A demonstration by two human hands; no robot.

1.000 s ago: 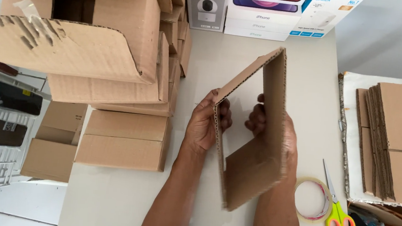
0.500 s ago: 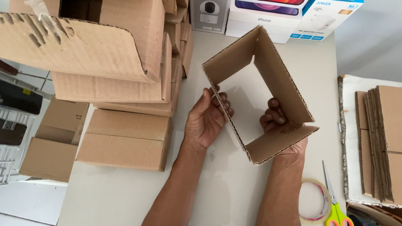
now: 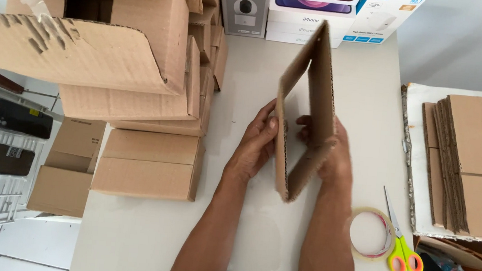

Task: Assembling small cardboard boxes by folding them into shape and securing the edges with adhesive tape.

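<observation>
head view: hands [image 3: 295,149] pinch cardboard sleeve [image 3: 307,109] edges.

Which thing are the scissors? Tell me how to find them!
Start at the white table and go to its near right corner, right of the person's right hand. Beside the roll of clear tape lie the scissors, blades pointing away. Their yellow-green and orange handles are the brightest thing among all the brown cardboard.

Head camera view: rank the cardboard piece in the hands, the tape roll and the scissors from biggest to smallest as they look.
1. The cardboard piece, held between the left hand and right hand, looks largest by far, though it is raised toward the camera.
2 and 3. The scissors and tape roll look too alike to rank.
</observation>
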